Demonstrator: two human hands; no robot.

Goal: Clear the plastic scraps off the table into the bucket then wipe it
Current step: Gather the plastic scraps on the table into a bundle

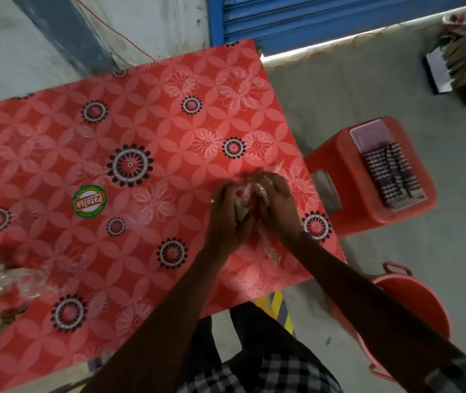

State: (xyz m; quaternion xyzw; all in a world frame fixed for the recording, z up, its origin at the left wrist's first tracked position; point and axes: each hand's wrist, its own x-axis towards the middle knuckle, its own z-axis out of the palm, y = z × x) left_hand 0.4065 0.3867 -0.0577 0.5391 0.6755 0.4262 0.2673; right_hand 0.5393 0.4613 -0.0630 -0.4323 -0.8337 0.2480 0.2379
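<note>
Both hands meet near the right edge of the red flowered table. My left hand and my right hand are cupped around a bunch of clear plastic scraps, gripping it between them. A strip of the plastic trails toward me under my right wrist. More clear plastic scraps lie blurred at the table's left edge, with a brownish bit among them. The red bucket stands on the floor at the lower right, partly behind my right forearm.
A red plastic stool stands right of the table and carries a clear-lidded box with dark striped items. A blue shutter closes the back. Clutter sits on the floor at the far right. A round green sticker marks the table.
</note>
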